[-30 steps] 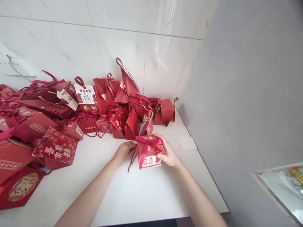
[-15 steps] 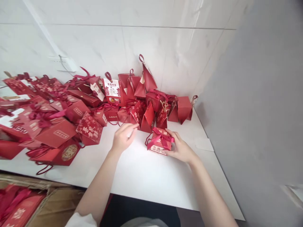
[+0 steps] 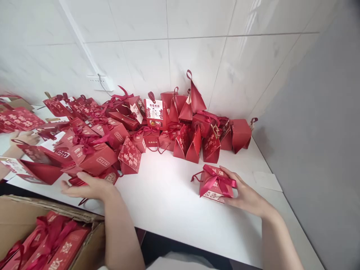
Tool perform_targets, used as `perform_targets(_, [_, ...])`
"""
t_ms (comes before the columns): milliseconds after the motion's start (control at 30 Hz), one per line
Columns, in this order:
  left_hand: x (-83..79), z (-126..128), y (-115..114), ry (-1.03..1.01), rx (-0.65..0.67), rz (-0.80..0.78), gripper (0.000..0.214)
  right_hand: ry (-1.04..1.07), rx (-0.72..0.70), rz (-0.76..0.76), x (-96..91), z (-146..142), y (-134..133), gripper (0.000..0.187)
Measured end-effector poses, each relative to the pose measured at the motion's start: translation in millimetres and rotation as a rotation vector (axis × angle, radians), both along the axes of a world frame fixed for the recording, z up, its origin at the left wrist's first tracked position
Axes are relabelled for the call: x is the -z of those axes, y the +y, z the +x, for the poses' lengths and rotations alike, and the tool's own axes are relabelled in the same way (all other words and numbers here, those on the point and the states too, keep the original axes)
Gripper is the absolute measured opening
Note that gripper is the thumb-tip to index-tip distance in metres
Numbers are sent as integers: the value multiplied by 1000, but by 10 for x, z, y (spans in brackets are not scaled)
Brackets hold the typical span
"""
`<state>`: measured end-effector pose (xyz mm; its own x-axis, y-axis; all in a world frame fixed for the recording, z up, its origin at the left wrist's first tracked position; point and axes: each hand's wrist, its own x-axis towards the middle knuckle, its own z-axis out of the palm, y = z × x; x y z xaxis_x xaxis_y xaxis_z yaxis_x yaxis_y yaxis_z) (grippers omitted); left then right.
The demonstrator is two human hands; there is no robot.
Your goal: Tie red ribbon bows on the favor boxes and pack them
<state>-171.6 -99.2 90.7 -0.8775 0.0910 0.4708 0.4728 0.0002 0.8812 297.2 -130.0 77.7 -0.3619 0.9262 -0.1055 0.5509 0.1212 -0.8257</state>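
My right hand (image 3: 246,193) is closed round the side of a small red gift box (image 3: 216,183) with a pink ribbon bow and a dark cord handle, which rests on the white table (image 3: 168,202). My left hand (image 3: 88,186) is off to the left, thumb and fingers apart. It lies in front of a red gift box with a round gold emblem (image 3: 111,176), partly hiding it; whether it touches that box I cannot tell. Just behind is a larger red gift box (image 3: 94,157) with a ribbon.
Many red gift boxes (image 3: 194,144) stand along the tiled wall (image 3: 146,56). Below left, an open cardboard carton (image 3: 95,240) holds more beribboned boxes. Another person's hand (image 3: 26,139) is among boxes at far left. A grey panel (image 3: 317,123) bounds the right side.
My left hand has moved from the table's middle leftward to the piled boxes. My right hand still holds the ribboned box. The view has swung left, bringing another person's hand into sight.
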Motion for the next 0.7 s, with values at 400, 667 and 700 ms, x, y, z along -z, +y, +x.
perform_targets(400, [454,533,-150,194,64,-194,75,-19,62,59,85,-1,42,92])
perform_targets(667, [657,597,-467,62,237,36,53,-204,204,7,41,142,-130,93])
perform_targets(700, [695,569,-468,16,238,42,55,-209,216,9,36,161,-165,93])
